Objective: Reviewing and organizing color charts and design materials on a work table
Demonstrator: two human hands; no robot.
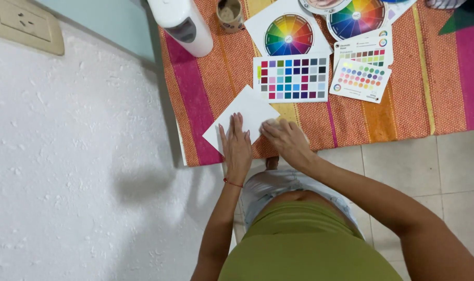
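Observation:
A blank white sheet of paper [250, 110] lies tilted at the near edge of a table covered in an orange and pink striped cloth [414, 99]. My left hand [236, 147] rests flat on the sheet's near corner, fingers together, with a red string on the wrist. My right hand [285, 139] is beside it at the sheet's right edge, fingers curled over a small pale object [272, 123] that I cannot identify.
Beyond the sheet lie a grid colour chart [291, 77], a colour wheel card [288, 34], two smaller swatch cards [360, 79] and another wheel [357, 16]. A white appliance [182, 23] and a small jar [230, 14] stand at the back. A textured white wall is left, tiled floor right.

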